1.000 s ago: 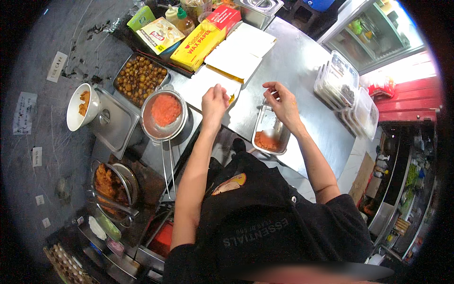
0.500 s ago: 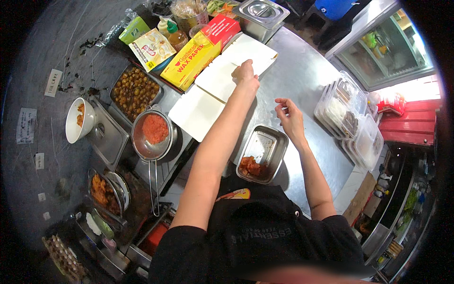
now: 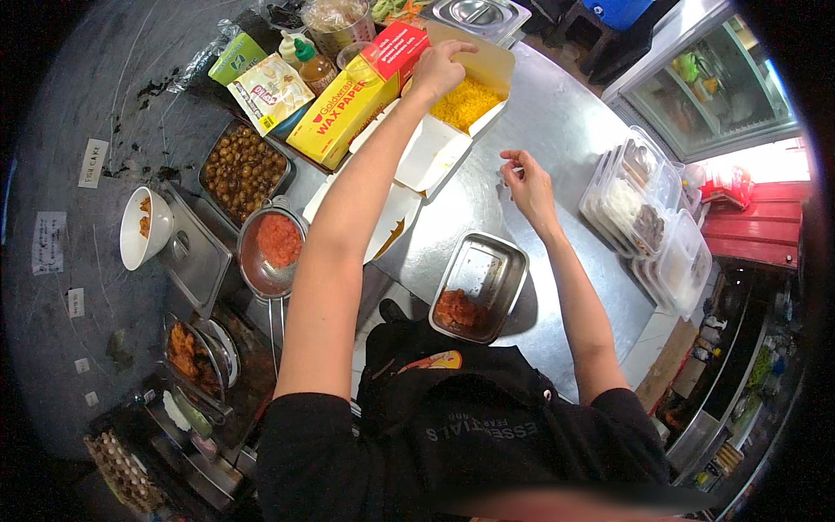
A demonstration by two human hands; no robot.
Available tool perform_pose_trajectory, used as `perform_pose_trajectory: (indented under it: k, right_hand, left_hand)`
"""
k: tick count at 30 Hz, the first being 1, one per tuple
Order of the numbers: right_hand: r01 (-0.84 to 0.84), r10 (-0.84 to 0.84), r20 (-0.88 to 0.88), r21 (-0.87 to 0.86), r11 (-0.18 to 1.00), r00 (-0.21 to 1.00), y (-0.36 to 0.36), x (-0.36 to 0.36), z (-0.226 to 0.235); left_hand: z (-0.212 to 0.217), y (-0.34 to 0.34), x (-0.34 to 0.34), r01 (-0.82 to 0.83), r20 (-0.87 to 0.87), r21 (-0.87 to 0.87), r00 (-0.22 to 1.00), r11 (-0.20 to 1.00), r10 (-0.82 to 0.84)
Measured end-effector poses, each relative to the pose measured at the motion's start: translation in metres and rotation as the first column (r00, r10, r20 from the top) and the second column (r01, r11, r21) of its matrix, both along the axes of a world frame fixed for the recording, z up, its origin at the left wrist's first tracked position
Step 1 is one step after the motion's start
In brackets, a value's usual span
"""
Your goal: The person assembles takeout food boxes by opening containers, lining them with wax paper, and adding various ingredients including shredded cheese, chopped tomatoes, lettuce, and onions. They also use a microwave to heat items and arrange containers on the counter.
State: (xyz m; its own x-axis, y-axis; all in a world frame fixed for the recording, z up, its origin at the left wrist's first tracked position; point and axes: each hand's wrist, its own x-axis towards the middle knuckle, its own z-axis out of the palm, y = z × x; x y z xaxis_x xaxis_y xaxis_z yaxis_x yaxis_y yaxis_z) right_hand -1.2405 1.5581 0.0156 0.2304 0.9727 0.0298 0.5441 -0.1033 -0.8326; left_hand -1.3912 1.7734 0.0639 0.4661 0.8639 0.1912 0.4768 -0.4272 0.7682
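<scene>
- Nearest, the steel tray seems to jut past the worktop's near edge, its reddish food heaped at the near end; a knock from an apron or wrist could tip it off.
- Right hand: hovers beyond the tray's far right corner, fingers loosely curled, nothing seen between them; dropping carelessly, it could clip the rim.
- The near white box, by the worktop's near left corner, lies partly under the left forearm; a dragging elbow could shift it.
- Left hand: at the raised lid of the far box, toward the worktop's far edge, forefinger outstretched — whether it pinches the lid I cannot tell; a hard pull could spill the yellow rice.
- The wax-paper carton is close beside that arm; a sideways sweep could shove it into the bottles.
</scene>
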Motion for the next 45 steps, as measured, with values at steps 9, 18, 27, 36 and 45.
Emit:
perform_pose_trajectory:
  k: [9,18,27,36,45]
  right_hand:
    - [-0.093,0.092,-0.077,-0.015,0.996,0.993,0.003,-0.032,0.023]
    - [-0.548,0.519,-0.305,-0.01,0.837,0.799,-0.026,-0.134,0.101]
    - [-0.924,0.857,0.347,0.179,0.339,0.381,0.04,-0.317,0.053]
    - [-0.908,0.655,0.733,-0.127,0.399,0.186,0.004,-0.388,0.017]
    - [-0.962,0.924,0.333,-0.126,0.241,0.188,0.017,-0.383,0.019]
  left_hand:
    - [-0.015,0.019,-0.003,0.093,-0.308,0.361,0.951,0.928,0.025]
    - [0.014,0.038,-0.046,0.497,-0.673,0.349,0.723,0.794,-0.157]
    - [0.028,0.051,-0.05,0.699,-0.818,0.117,0.471,0.706,-0.33]
    - [0.02,0.048,-0.047,0.686,-0.805,0.123,0.491,0.717,-0.331]
    - [0.012,0.054,-0.052,0.722,-0.807,0.129,0.475,0.679,-0.351]
